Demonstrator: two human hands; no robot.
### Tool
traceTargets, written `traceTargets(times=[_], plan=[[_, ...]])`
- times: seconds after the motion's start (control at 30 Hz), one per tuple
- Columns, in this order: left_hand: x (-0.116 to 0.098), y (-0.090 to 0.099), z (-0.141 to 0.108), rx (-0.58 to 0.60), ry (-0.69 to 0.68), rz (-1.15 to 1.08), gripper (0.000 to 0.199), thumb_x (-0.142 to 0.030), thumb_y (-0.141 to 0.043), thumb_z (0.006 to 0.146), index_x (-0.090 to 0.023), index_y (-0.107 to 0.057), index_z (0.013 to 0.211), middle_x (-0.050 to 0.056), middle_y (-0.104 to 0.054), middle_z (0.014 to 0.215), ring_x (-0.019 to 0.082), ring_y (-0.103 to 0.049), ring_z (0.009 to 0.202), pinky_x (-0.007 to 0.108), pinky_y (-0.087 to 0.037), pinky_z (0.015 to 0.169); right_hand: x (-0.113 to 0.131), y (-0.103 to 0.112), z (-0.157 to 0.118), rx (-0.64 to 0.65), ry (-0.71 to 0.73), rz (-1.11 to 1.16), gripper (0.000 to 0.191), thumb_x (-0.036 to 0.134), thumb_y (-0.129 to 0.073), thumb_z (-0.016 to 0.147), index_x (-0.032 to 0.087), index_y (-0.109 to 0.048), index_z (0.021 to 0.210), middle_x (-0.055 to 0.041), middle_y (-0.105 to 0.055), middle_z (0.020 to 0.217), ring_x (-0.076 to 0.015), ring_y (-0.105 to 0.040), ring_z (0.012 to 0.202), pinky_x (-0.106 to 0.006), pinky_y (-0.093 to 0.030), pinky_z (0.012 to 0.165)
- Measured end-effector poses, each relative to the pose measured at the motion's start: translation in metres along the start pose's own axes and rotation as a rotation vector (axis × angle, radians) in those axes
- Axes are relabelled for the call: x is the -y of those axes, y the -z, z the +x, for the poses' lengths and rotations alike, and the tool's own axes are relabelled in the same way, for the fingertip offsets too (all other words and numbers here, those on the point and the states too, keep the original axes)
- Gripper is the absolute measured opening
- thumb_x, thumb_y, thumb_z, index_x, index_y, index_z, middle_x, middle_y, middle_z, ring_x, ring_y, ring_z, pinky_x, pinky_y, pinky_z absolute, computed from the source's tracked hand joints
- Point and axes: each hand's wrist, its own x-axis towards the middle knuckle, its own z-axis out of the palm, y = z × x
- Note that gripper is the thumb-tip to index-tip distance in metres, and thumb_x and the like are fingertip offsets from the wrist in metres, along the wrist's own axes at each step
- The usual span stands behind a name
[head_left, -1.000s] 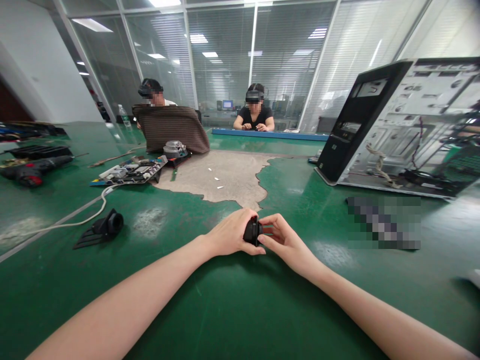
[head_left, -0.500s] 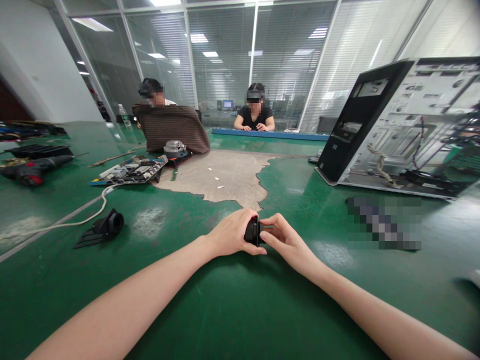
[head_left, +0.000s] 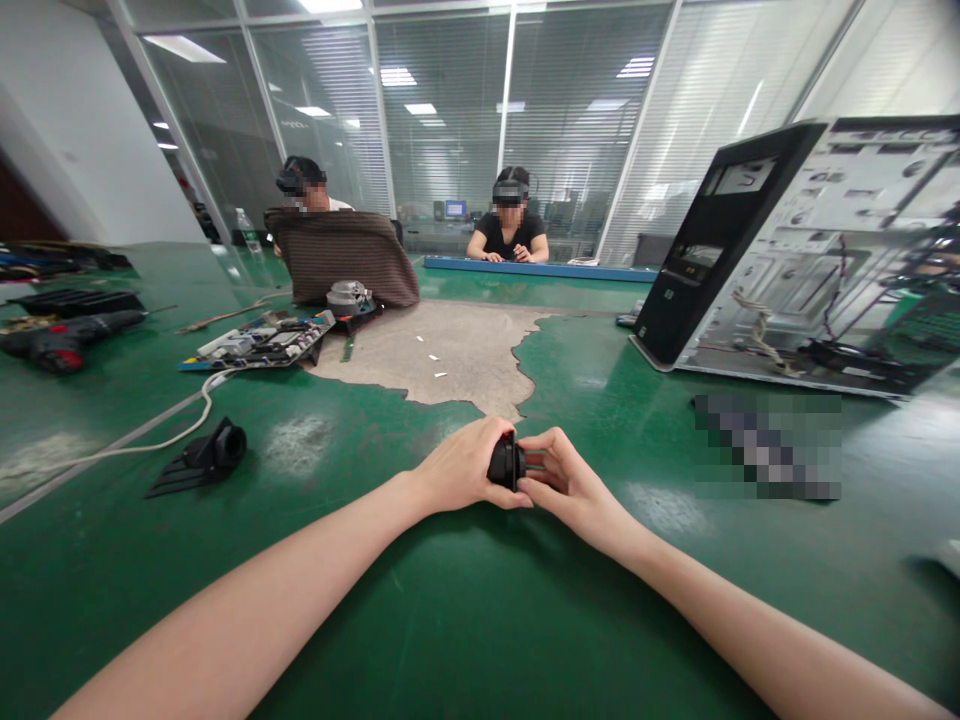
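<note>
Just below the middle of the frame, a small black plastic piece with a flanged rim (head_left: 504,464) sits between two bare hands above a glossy, worn green tabletop (head_left: 450,620). The left hand (head_left: 469,465) is curled round it, gripping it with the thumb along the near side; the right hand (head_left: 574,480) has its fingers bent around the piece's stubby end and its thumb at the near edge. Compared with half a second ago, that right thumb has slipped lower and the fingers have parted a little, baring more of the end — yet the piece has hardly moved. To me it looks like the right hand resetting its touch while the left steadies. Whether the right fingertips are squeezing or merely resting, I cannot tell. Counting what lies about: one black plastic bracket with a round opening (head_left: 214,450) at left, one black-and-red power drill (head_left: 67,340) at far left, one multicoloured circuit board (head_left: 262,340) left of centre, three small white scraps (head_left: 440,375) on the bare brown patch (head_left: 480,330), and one open black-and-silver metal computer case (head_left: 694,270) at upper right. Two co-workers (head_left: 514,230) — one at upper left, one top centre — sit across the table.
</note>
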Motion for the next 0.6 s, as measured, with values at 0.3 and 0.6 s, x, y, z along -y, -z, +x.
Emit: traceTargets(times=[0.3,0.6], plan=[[-0.0010,-0.0005,-0.0002,-0.003,-0.001,0.009,0.062,-0.058,-0.061,0.058,-0.018,-0.040,0.099,0.006,-0.052,0.091,0.021,-0.053,0.079,0.031,-0.042,0.066,-0.0017,-0.0003,0.0014,-0.061,-0.018,-0.036,0.015,0.027,-0.052,0.079,0.022,-0.043,0.090,-0.0008,-0.052,0.092,-0.0139,-0.055,0.088,-0.029,-0.047,0.076],[-0.0011,0.0006,0.0001,0.000,0.004,-0.014,0.062,-0.056,-0.062,0.058,-0.018,-0.040,0.101,0.006,-0.052,0.092,0.021,-0.052,0.080,0.032,-0.042,0.067,0.0005,0.0006,0.0002,-0.004,0.010,-0.018,0.019,0.021,-0.054,0.077,0.023,-0.044,0.093,-0.0003,-0.053,0.096,-0.0140,-0.054,0.095,-0.030,-0.046,0.083]])
